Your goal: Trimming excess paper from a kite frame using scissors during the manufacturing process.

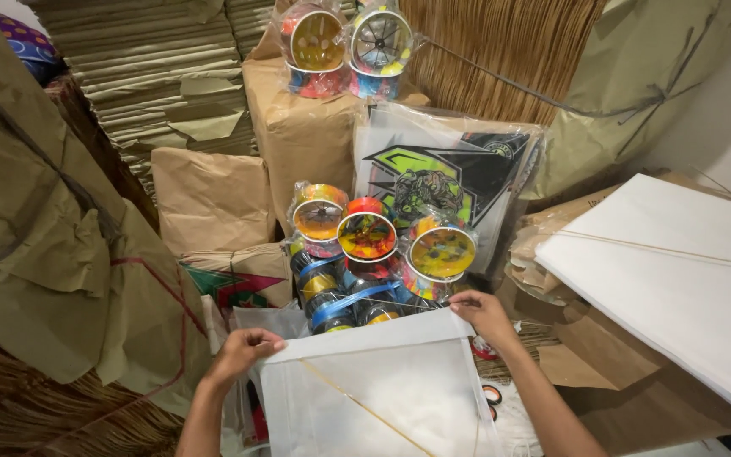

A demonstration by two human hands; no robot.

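Bright, even light (edges warped)

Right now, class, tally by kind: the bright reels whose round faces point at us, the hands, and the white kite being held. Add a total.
bright reels: 5
hands: 2, left hand and right hand
white kite: 1
Total: 8

head cam; looks down-fwd; close over hands [365,338]; single view
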